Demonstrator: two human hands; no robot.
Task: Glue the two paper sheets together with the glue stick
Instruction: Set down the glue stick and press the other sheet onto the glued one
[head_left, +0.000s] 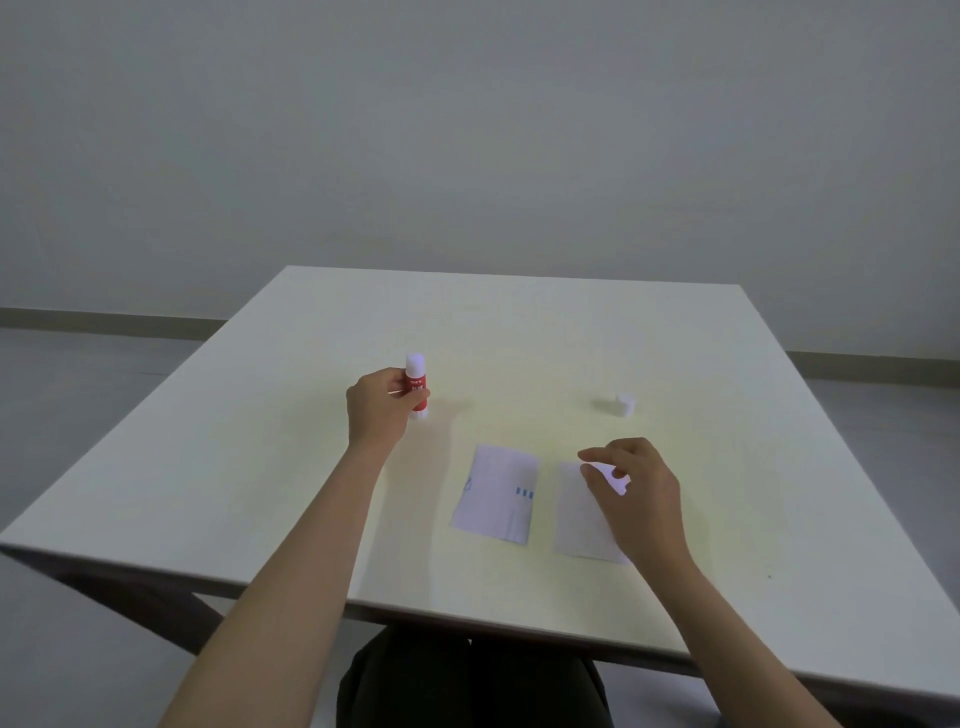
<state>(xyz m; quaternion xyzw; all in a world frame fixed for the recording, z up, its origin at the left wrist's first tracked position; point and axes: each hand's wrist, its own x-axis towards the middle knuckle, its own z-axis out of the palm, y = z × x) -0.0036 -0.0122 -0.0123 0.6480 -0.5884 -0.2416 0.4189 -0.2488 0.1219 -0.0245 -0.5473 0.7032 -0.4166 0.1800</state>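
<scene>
A red and white glue stick (416, 378) stands upright on the table, uncapped, with my left hand (378, 410) wrapped around its body. Its white cap (625, 405) sits apart at the right. Two small paper sheets lie side by side near the front: the left sheet (496, 493) carries blue marks, the right sheet (584, 514) looks plain. My right hand (636, 493) hovers over the right sheet's upper right part, fingers spread and curled, covering that corner. Whether the fingertips touch the paper I cannot tell.
The white square table (519, 338) has its front edge close to my lap. A grey wall and floor lie beyond the table's far edge.
</scene>
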